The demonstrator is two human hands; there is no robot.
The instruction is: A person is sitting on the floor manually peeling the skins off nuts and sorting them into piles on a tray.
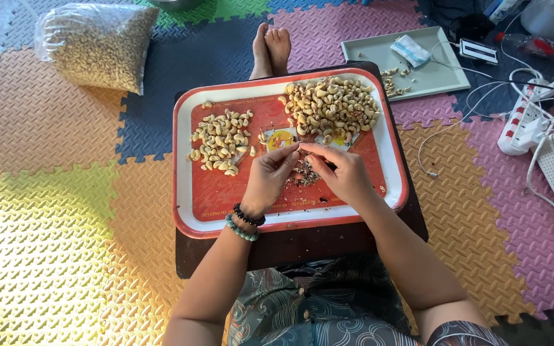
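Forearms reach over tray (187, 192) near rim, bare red room around, left hand (268, 176) and right hand (346, 173) meet fingertips, pinching a nut (300, 151) above scraps (306, 174), piles beyond.

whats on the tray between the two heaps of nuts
In the head view, mostly bare red tray separates the left heap from the right heap. Only a stray nut or two and a yellow printed patch lie there.
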